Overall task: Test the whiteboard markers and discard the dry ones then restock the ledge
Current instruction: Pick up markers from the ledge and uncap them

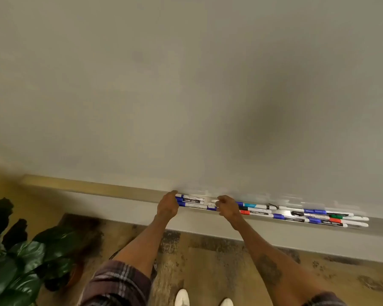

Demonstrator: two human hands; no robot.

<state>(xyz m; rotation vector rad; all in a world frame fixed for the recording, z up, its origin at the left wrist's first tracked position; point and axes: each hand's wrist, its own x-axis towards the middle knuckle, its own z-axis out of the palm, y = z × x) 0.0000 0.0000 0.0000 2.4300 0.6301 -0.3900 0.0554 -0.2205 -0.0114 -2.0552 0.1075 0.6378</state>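
The head view looks down a blank whiteboard [186, 85] to the ledge [284, 209] at its foot, which runs left to right and dips slightly toward the right. The markers [191, 200] lie flat in the ledge, long axes along it, stacked in close rows with blue caps at the ledge's left end. More markers [314, 216], capped blue, red, green and black, fill the ledge toward its right end. The left hand [167, 205] sits at the ledge's left end, fingers curled over the tips of the blue-capped row. Whether it grips them or only butts against them cannot be told through the blur. The right hand [228, 206] is over the middle of the ledge, fingers bent down onto the white barrels. It may be pinching one, but that cannot be told either. The short stack lies between the two hands, so either could lift a marker by pulling straight out from the ledge. The long run toward the right end is nearer the right hand and would call for a reach along the ledge's axis. Below the ledge are patterned floor [208, 261], a plant [20, 250] far to the left, and white shoes [181, 298].
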